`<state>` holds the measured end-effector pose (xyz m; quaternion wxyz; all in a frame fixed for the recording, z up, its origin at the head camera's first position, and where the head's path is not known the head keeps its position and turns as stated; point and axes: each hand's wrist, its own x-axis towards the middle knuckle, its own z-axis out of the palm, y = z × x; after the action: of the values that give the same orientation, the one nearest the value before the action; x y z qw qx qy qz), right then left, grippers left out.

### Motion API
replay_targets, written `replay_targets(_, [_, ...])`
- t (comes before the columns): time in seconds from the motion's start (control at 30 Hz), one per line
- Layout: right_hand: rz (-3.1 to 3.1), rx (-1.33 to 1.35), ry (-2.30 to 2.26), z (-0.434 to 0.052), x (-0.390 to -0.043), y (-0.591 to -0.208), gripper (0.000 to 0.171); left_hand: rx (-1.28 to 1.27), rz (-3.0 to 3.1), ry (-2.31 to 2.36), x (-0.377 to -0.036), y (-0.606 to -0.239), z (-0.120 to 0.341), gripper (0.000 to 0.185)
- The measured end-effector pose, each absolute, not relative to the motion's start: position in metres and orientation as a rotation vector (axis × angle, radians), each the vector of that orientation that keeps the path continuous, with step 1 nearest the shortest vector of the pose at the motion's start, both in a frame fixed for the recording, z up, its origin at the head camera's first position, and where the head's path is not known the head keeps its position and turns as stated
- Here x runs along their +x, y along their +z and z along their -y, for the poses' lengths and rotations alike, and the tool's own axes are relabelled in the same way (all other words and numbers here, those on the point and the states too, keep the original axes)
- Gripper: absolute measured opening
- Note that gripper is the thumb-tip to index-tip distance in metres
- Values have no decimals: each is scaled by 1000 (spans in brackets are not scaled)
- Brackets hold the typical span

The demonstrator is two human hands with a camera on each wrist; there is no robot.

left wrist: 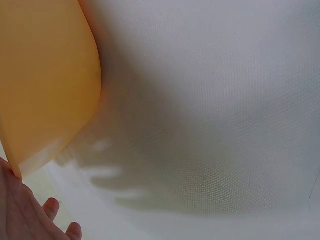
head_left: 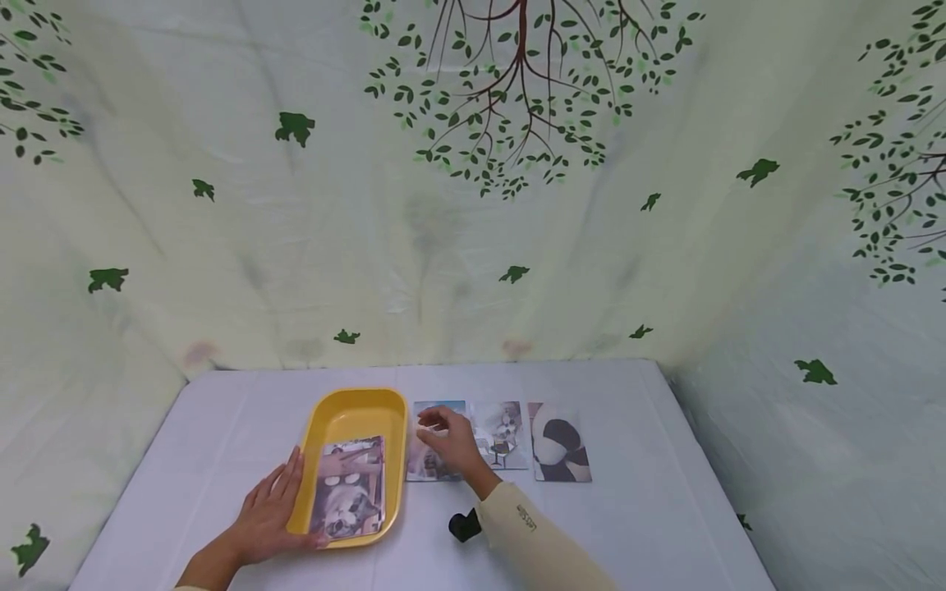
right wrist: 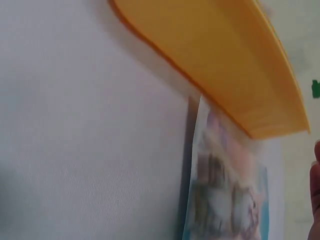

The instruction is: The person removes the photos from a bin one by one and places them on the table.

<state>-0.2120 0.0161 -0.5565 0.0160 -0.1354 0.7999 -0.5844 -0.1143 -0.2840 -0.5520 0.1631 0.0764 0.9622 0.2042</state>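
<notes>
1. One yellow tray (head_left: 355, 410) stands on the white surface (head_left: 650, 525), left of the middle. Only the head view shows its inside.
2. Tray contents: a pile of picture cards (head_left: 347, 497), lying in the near part of the tray, with bare yellow floor visible beyond it. The top picture is too small to identify.
3. Left hand (head_left: 266, 517): fingers extended along the left side of the tray, thumb at the near rim.
4. The left wrist view adds the tray's outer wall, the hand against the rim and a finger-shaped shadow on the surface.
5. Right hand (head_left: 452, 443): fingers loosely bent over the left card (head_left: 424, 464), no grip on it visible. The head view does not settle whether they touch it.
6. The right wrist view shows that card flat just beside the tray wall, with fingertips at the picture's right edge, apart from the card.
7. To its right lie the middle card (head_left: 510, 427) and the right card (head_left: 559, 443), completing a row of three.
8. Near the right sleeve (head_left: 543, 542): a black object (head_left: 464, 526), kind undetermined.
</notes>
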Motion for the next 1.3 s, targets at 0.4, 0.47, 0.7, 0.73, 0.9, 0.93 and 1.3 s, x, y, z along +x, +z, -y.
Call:
replay_targets(0.4, [-2392,-510,-1757,41,-206,-543,26,341,-2846,575,-111,-559,288,136])
replay_targets(0.47, [-2401,-486,-1725,48,-205,-542,24,341,-2843,578,-111,-559,287,136])
replay_targets(0.7, [-2337,-418,-1676,68,-204,-536,24,357,-2863,584,-110,-559,289,134])
replay_targets(0.73, [-2327,-395,-1669,71,-203,-536,24,353,-2860,582,-110,-559,289,134])
replay_targets(0.9, [-2324,-289,-1635,86,-200,-539,27,324,-2834,557,-111,-558,289,132])
replay_targets(0.93, [-2323,-280,-1632,88,-200,-540,27,323,-2832,561,-111,-558,289,132])
replay_targets(1.3, [-2401,-227,-1463,99,-202,-545,30,383,-2898,587,-109,-560,291,132])
